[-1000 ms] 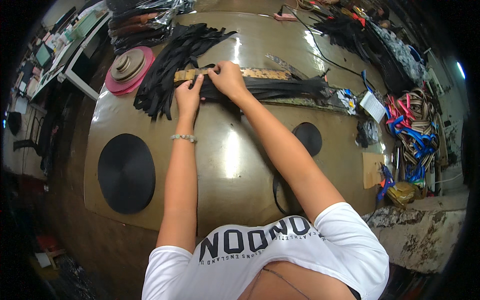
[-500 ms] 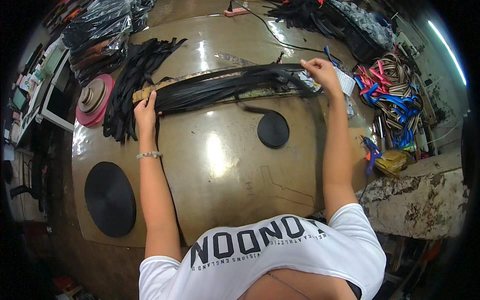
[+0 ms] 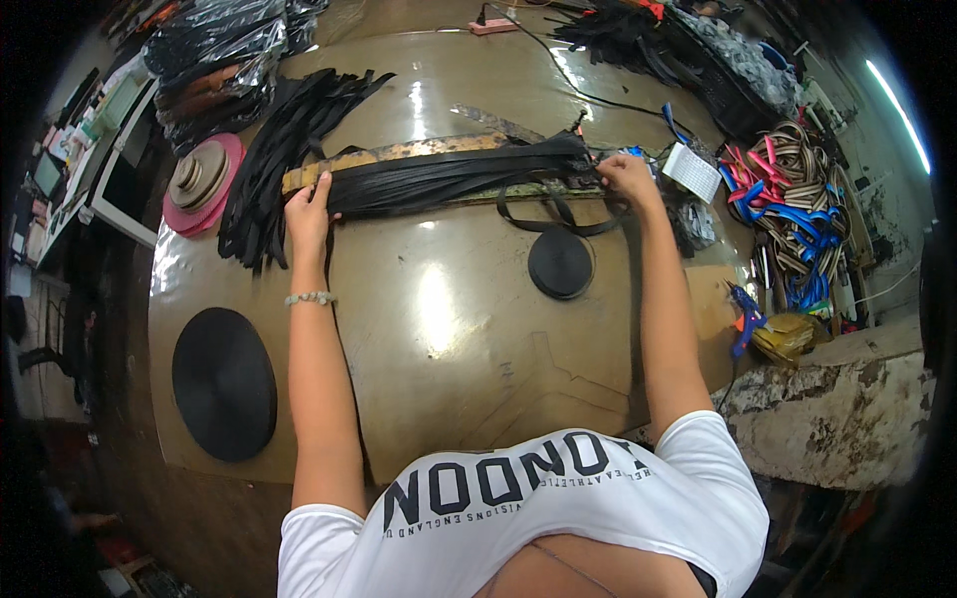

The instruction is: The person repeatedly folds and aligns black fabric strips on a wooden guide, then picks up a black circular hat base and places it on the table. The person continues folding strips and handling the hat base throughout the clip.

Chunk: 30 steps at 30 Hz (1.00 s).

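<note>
A long bundle of black webbing strips (image 3: 429, 181) lies along a worn yellow board (image 3: 399, 149) across the middle of the table. At the bundle's left end, my left hand (image 3: 310, 207) is closed, thumb on top, pressing the strips against the board. My right hand (image 3: 630, 181) is closed in a pinch at the far right end, on black webbing beside a dark upright piece (image 3: 578, 125). Loose webbing loops below that hand, near a small coiled roll of black webbing (image 3: 560, 262) lying flat. The exact grip of the right fingertips is partly hidden.
A large black webbing roll (image 3: 224, 384) lies at the near left. Cut black strips (image 3: 269, 189) and pink and beige rolls (image 3: 202, 184) are left of the board. To the right are a blue glue gun (image 3: 745, 319), coloured straps (image 3: 797, 219) and a white card (image 3: 690, 172).
My right hand has come down with the webbing that it held stretched above the bundle, to the bundle's right end. The left hand stays at the left end. The view has shifted slightly.
</note>
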### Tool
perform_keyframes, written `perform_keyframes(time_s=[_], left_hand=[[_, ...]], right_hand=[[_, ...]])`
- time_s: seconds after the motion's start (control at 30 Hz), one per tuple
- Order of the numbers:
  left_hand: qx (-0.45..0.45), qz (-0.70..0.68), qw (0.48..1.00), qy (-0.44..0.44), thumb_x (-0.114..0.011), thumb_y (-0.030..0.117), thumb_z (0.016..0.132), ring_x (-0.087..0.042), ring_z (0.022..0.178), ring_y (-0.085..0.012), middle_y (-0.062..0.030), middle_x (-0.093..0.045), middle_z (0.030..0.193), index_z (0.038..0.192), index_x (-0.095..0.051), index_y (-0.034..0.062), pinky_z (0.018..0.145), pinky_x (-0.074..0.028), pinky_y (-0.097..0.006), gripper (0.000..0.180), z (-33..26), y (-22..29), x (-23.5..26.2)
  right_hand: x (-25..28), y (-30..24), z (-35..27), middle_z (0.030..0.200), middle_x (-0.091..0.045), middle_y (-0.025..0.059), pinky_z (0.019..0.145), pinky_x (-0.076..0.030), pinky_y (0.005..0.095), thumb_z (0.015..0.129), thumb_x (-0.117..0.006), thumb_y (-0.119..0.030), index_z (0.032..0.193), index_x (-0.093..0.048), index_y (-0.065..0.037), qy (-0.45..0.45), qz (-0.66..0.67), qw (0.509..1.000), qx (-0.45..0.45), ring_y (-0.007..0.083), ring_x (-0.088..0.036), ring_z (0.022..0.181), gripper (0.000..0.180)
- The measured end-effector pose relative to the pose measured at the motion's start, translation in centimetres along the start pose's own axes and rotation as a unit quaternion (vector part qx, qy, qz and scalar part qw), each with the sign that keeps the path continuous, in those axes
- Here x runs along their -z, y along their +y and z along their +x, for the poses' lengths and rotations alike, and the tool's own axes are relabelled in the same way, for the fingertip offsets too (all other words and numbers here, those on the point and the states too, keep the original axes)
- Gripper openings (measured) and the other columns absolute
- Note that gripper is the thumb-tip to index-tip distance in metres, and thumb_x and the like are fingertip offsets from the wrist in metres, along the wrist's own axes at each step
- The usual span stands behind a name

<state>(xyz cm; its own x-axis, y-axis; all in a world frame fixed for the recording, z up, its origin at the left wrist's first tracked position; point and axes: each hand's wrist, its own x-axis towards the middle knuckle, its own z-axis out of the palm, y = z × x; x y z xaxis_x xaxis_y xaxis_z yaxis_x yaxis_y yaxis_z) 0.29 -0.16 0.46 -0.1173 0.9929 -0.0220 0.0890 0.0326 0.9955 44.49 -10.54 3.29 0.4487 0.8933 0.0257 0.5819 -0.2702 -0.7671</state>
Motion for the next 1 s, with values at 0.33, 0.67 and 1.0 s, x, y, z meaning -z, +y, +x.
perform_keyframes(time_s=[0.33, 0.67, 1.0], left_hand=[[-0.024, -0.038, 0.999, -0.018, -0.06, 0.029, 0.083, -0.05, 0.055, -0.0064, -0.0003, -0.056, 0.067, 0.077, -0.061, -0.001, 0.049, -0.045, -0.022, 0.031, 0.2, -0.5, 0.6], [-0.044, -0.069, 0.996, -0.022, -0.059, 0.025, 0.083, -0.052, 0.051, -0.0083, -0.0041, -0.058, 0.065, 0.078, -0.061, -0.0045, 0.044, -0.048, -0.023, 0.03, 0.2, -0.5, 0.5], [-0.018, -0.028, 0.995, -0.096, -0.05, 0.023, 0.087, -0.053, 0.06, -0.0078, -0.0017, -0.059, 0.074, 0.085, -0.06, -0.0006, 0.051, -0.045, -0.022, 0.026, 0.0, -0.5, 1.4]], right_hand=[[5.9, -9.0, -4.2, 0.062, -0.059, 0.0149, 0.054, -0.043, 0.0324, 0.078, -0.063, -0.028, 0.076, -0.062, 0.001, 0.23, -0.215, 0.932, 0.179, 0.0233, -0.059, 0.056, 0.03], [3.1, 3.5, -0.9, 0.061, -0.061, 0.0091, 0.055, -0.042, 0.0293, 0.078, -0.063, -0.033, 0.076, -0.064, 0.0, 0.108, -0.166, 0.979, 0.047, 0.0159, -0.055, 0.055, 0.033], [6.5, -18.5, -15.3, 0.062, -0.055, 0.0, 0.052, -0.036, 0.0203, 0.083, -0.06, -0.021, 0.08, -0.064, -0.002, 0.065, -0.072, 0.969, 0.228, 0.0055, -0.047, 0.058, 0.019]])
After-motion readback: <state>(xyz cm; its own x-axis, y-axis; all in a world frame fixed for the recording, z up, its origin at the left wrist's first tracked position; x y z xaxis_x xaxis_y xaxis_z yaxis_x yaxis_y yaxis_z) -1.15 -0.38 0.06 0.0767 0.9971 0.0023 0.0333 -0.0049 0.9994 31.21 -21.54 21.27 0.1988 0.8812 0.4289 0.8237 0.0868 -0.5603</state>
